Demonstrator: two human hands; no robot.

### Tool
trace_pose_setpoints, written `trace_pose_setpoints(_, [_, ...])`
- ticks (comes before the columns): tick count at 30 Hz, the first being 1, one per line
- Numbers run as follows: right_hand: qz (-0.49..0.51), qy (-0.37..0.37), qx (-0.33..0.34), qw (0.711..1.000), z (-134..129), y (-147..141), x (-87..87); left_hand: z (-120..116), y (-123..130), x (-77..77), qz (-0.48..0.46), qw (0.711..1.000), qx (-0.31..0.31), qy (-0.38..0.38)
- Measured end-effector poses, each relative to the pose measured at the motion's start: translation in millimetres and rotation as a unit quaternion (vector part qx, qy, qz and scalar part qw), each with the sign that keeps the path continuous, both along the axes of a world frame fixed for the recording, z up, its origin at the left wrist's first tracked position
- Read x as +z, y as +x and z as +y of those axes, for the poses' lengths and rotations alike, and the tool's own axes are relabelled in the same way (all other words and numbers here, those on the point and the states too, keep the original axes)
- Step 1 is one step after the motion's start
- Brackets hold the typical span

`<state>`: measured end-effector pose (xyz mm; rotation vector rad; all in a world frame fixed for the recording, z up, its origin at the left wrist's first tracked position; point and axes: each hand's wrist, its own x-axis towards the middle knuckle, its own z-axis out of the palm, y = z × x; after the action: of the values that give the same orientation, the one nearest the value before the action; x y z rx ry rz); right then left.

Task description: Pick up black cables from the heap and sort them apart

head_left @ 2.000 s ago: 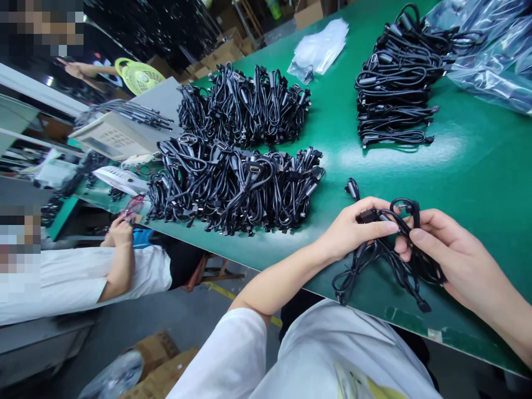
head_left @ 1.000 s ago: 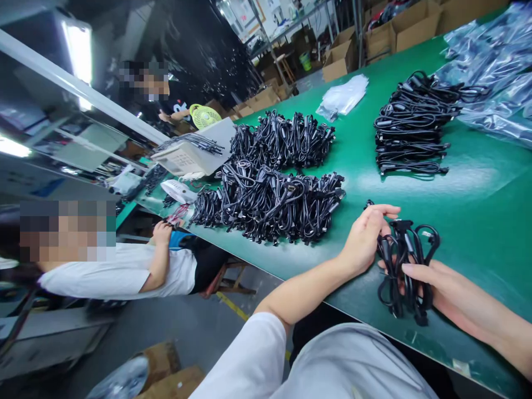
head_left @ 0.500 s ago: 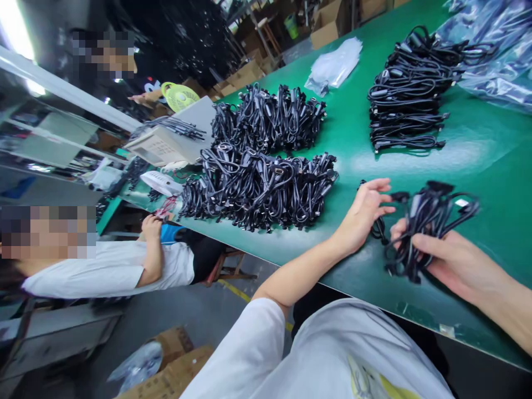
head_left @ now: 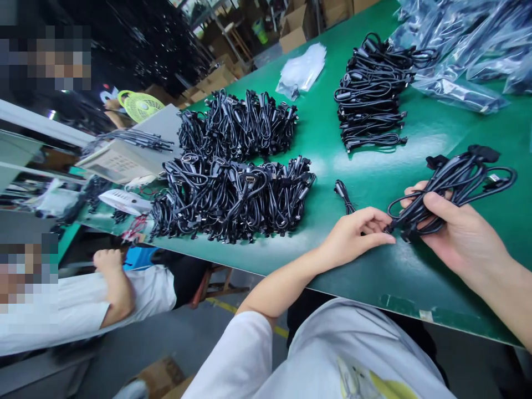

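My right hand (head_left: 469,227) grips a bundle of coiled black cables (head_left: 457,180) above the front of the green table, thumb on top. Metal-tipped plugs and black connectors stick out of the bundle. At its lower left end, the fingertips and thumb of my left hand (head_left: 359,233) are closed around a small dark cable end. A single folded black cable (head_left: 344,195) lies on the table just behind my left hand. Further back is a row of bundled black cables (head_left: 372,100). Two large heaps of the same kind, a front heap (head_left: 233,197) and a rear heap (head_left: 239,124), lie to the left.
Clear plastic bags (head_left: 461,50) cover the table's far right, and a stack of white bags (head_left: 302,69) lies at the back. A pale machine (head_left: 120,158) and a green fan (head_left: 141,106) stand left. A co-worker in a white shirt (head_left: 145,288) sits at the table's left side.
The view has swung right. My left hand, fingers spread before, has come down and closed at the lower end of the bundle. My right hand has tilted the cables to the right.
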<state>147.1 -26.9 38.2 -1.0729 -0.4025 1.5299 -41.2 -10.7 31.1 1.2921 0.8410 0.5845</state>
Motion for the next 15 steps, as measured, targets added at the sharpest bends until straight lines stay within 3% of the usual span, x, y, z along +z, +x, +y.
trace_pose_setpoints(7, [-0.006,-0.02,-0.031,0.999,-1,0,1.4,2,1,3.3,-0.073,0.976,-0.024,-0.206])
trace_pose_setpoints(11, [-0.012,0.012,-0.018,1.0,-4,3,8.0,1,2,-0.6,-0.11,0.973,0.018,-0.202])
trace_pose_setpoints(15, [-0.036,0.047,-0.003,0.998,-7,4,10.7,1,0,-4.5,-0.125,0.975,0.012,-0.186])
